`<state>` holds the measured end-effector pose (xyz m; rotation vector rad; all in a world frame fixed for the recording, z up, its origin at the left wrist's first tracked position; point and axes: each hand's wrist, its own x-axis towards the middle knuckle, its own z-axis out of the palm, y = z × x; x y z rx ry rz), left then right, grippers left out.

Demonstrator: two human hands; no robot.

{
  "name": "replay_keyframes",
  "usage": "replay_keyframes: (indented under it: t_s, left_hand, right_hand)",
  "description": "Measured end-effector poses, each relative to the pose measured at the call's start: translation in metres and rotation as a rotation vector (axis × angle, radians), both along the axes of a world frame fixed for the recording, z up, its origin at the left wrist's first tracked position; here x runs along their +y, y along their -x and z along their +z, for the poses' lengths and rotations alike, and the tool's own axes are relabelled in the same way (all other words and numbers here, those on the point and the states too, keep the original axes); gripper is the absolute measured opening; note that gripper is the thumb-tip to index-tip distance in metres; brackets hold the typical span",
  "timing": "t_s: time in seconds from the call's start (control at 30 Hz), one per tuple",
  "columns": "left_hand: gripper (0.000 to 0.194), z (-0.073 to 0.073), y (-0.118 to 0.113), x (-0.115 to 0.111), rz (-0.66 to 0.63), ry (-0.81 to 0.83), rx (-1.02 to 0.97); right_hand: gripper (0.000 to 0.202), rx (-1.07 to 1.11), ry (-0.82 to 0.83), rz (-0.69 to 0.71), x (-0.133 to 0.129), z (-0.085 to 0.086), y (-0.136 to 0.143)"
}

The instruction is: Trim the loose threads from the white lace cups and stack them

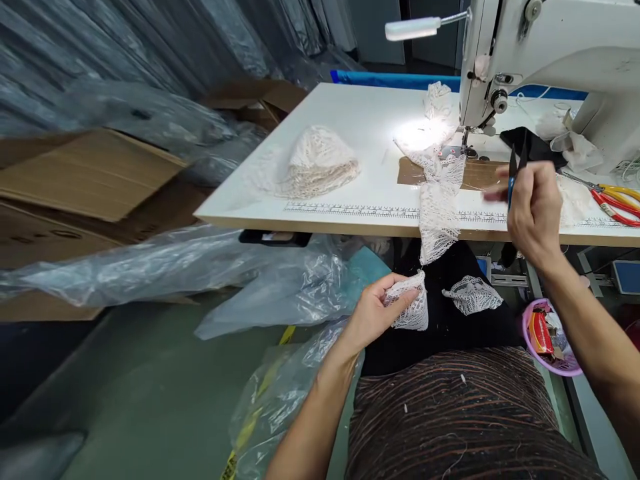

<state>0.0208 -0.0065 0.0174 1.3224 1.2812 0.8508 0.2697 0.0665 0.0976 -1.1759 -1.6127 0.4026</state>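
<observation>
My left hand (387, 310) pinches a folded piece of white lace (413, 308) above my lap, just below the table's front edge. From there a strip of white lace (440, 210) runs up over the edge to the sewing machine's needle area (466, 140). Raised over the right part of the table, my right hand (535, 207) is closed around small thread snips (514, 170), their dark blades pointing up; its fingers are partly blurred. Another lace piece (473, 295) lies on my right thigh, apart from both hands.
A pile of lace (323, 160) sits on the white table (240, 193), left of the sewing machine (480, 73). Scissors with red and yellow handles (617, 200) lie at the right. Below are a pink basket (563, 365), plastic sheeting (280, 293) and cardboard boxes (90, 173).
</observation>
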Motion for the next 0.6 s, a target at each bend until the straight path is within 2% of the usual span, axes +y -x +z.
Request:
replay_keyframes:
  t_s: [0.07,0.13,0.2,0.27,0.33,0.37,0.5,0.53,0.6]
  left_hand:
    - [0.026,0.002,-0.004,-0.008,0.096,-0.18,0.143]
    - [0.018,0.004,-0.009,-0.016,0.154,-0.373,0.271]
    - [0.014,0.006,-0.015,-0.023,0.109,-0.498,0.329]
    - [0.012,0.007,-0.017,-0.027,-0.039,-0.555,0.317]
    - [0.011,0.007,-0.015,-0.025,-0.177,-0.594,0.263]
    - [0.011,0.007,-0.013,-0.022,-0.197,-0.609,0.236]
    - [0.026,0.001,-0.008,0.005,-0.031,-0.587,0.13]
    - [0.033,0.0,-0.009,0.013,-0.032,-0.567,0.066]
    - [0.041,-0.005,-0.014,0.025,-0.155,-0.49,-0.133]
  right_hand:
    - [0.034,0.197,0.209,0.111,-0.031,-0.014,0.021]
    - [0.039,0.252,0.391,0.225,-0.054,-0.032,0.041]
    - [0.045,0.254,0.59,0.307,-0.065,-0.049,0.055]
    - [0.044,0.262,0.722,0.337,-0.067,-0.06,0.063]
    - [0.039,0.293,0.759,0.334,-0.066,-0.063,0.065]
    - [0.037,0.307,0.754,0.334,-0.066,-0.063,0.064]
    - [0.03,0.271,0.68,0.349,-0.072,-0.058,0.06]
    - [0.029,0.248,0.646,0.342,-0.075,-0.056,0.06]
    - [0.028,0.208,0.582,0.316,-0.081,-0.054,0.058]
